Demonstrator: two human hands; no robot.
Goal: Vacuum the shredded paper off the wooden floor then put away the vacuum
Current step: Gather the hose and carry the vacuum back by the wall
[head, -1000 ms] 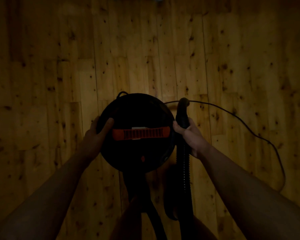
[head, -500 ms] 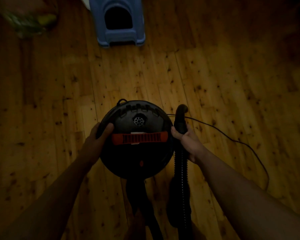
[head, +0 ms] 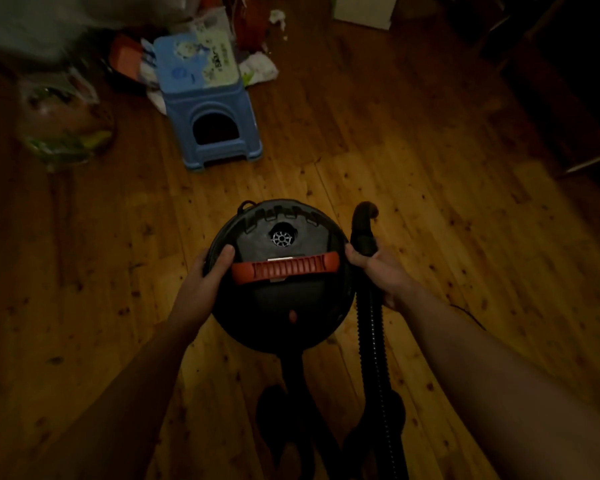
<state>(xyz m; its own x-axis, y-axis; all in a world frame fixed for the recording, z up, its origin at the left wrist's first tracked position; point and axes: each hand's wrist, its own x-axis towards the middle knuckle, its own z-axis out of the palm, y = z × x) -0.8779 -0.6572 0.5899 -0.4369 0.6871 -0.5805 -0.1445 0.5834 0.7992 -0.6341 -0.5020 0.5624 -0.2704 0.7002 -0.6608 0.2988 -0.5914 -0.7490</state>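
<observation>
A round black canister vacuum (head: pixel 284 306) with a red carry handle (head: pixel 284 268) across its top hangs above the wooden floor (head: pixel 413 168), carried between both hands. My left hand (head: pixel 205 271) grips the canister's left rim, thumb on top. My right hand (head: pixel 381 268) presses the right rim and grips the black ribbed hose (head: pixel 371 334) against it; the hose's curved end (head: pixel 364 213) sticks up past my fingers. The hose hangs down toward my feet. I see no shredded paper on the floor near the vacuum.
A blue plastic stool (head: pixel 212 129) stands ahead on the left, with paper packs on it. Bags and clutter (head: pixel 66 126) lie at the far left and behind the stool. Dark furniture (head: pixel 568 81) fills the far right. A white box (head: pixel 364 8) is at the top.
The view has tilted up and forward: the stool and clutter came into sight and moved down the frame. Both hands keep the same grip on the vacuum and hose.
</observation>
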